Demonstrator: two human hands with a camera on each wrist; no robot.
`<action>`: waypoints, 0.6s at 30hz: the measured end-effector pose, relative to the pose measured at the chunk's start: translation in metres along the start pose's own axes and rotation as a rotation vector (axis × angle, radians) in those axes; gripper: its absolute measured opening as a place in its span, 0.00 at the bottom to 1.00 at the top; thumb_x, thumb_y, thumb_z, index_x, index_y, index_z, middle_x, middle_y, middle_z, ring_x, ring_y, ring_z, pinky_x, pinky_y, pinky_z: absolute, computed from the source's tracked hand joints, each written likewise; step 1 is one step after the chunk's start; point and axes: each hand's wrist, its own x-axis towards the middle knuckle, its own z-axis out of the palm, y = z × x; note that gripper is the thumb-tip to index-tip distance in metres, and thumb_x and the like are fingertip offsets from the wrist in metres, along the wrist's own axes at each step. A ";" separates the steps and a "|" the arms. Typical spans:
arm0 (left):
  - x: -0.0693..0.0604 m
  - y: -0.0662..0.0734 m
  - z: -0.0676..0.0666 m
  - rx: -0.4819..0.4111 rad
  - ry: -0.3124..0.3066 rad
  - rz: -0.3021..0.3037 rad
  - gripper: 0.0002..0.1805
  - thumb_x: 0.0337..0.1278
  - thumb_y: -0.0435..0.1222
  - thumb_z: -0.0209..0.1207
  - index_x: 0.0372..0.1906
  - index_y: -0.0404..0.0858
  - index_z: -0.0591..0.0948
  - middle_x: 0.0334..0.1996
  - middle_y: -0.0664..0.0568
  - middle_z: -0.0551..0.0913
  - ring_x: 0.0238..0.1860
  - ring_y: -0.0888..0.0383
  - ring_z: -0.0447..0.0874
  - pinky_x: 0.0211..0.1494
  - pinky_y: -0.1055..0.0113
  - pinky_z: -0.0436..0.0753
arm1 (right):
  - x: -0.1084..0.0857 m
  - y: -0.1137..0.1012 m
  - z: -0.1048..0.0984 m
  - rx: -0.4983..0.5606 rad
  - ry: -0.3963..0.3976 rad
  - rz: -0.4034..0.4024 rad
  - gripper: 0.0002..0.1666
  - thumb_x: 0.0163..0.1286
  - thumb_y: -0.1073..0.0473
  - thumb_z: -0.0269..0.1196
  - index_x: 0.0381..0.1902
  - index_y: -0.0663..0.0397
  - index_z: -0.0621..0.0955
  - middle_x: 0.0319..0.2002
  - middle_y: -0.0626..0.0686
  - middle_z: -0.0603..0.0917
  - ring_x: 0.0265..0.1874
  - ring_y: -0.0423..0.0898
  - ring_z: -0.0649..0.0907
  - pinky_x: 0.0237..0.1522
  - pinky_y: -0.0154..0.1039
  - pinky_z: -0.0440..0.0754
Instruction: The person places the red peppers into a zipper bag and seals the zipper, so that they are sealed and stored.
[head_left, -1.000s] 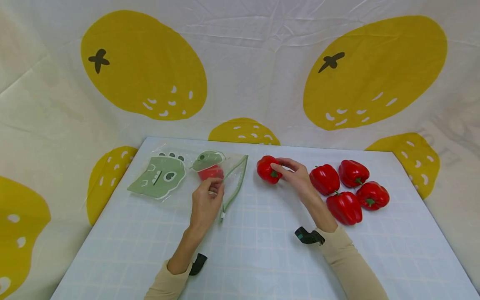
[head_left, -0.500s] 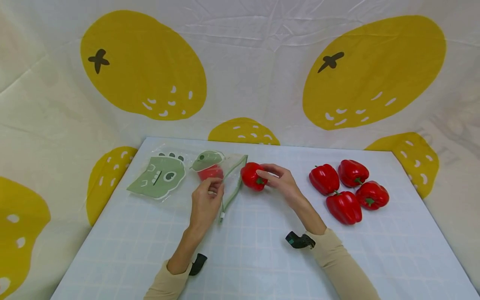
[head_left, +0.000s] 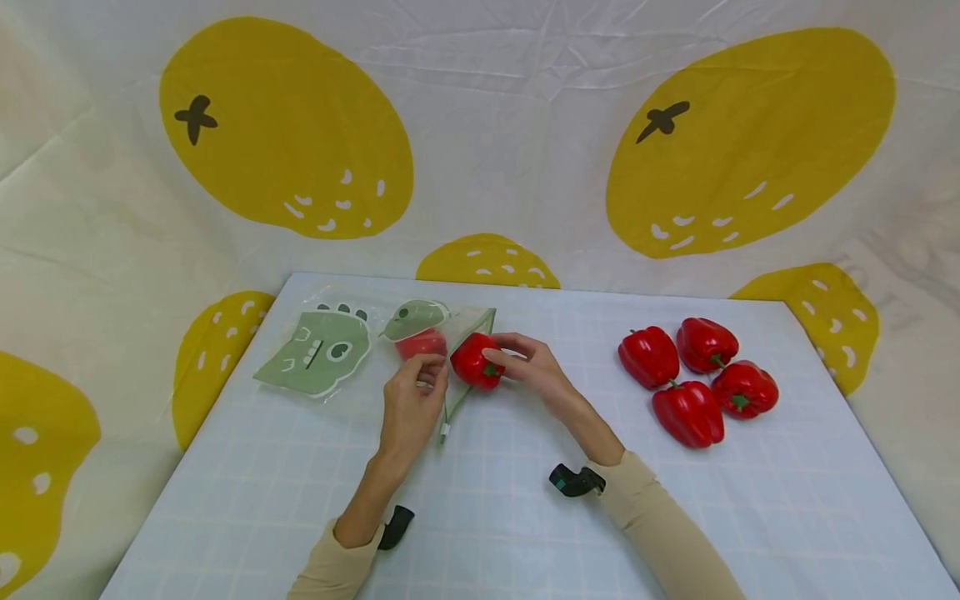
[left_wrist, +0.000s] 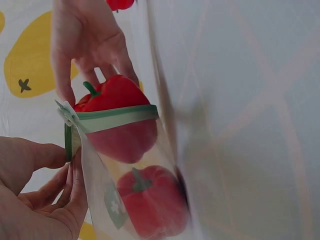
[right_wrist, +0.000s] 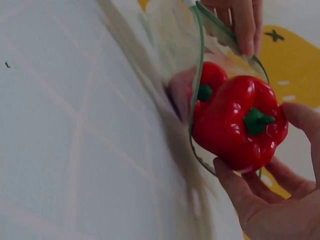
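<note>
My left hand (head_left: 411, 408) pinches the green-edged rim of a clear zip bag (left_wrist: 102, 185), thumb and fingers on the edge. Inside lies one red pepper (head_left: 422, 343), its green stem visible in the left wrist view (left_wrist: 155, 200). My right hand (head_left: 534, 371) grips a second red pepper (head_left: 477, 362) by its stem end, at the bag's mouth. Seen from the left wrist, that pepper (left_wrist: 120, 95) is partly behind the green-banded rim. In the right wrist view, the open rim (right_wrist: 201, 60) loops around the held pepper (right_wrist: 245, 122), and the right fingers (right_wrist: 235, 187) lie along its side.
Several red peppers (head_left: 687, 415) are grouped on the right part of the checked table (head_left: 517, 533). The bag's printed green dinosaur-like face (head_left: 322, 354) lies flat at the left. A curtain with yellow fruit shapes (head_left: 288, 125) stands behind the table.
My right hand has carried the pepper leftward and slightly nearer, from beside the bag to its mouth. The left hand has stayed on the rim.
</note>
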 end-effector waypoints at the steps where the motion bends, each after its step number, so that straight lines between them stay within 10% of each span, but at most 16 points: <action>1: 0.000 0.000 0.000 0.003 -0.002 -0.002 0.08 0.62 0.26 0.67 0.46 0.30 0.84 0.35 0.45 0.85 0.34 0.54 0.85 0.39 0.66 0.88 | 0.001 0.001 0.002 0.001 -0.003 -0.004 0.28 0.71 0.47 0.67 0.65 0.50 0.81 0.64 0.53 0.80 0.61 0.52 0.79 0.58 0.43 0.83; 18: -0.001 0.000 -0.001 0.013 -0.013 0.023 0.10 0.63 0.27 0.67 0.48 0.31 0.84 0.38 0.45 0.86 0.35 0.54 0.85 0.41 0.65 0.88 | 0.007 0.006 0.018 -0.050 -0.059 -0.059 0.26 0.73 0.49 0.67 0.65 0.50 0.79 0.62 0.52 0.81 0.60 0.52 0.82 0.61 0.46 0.82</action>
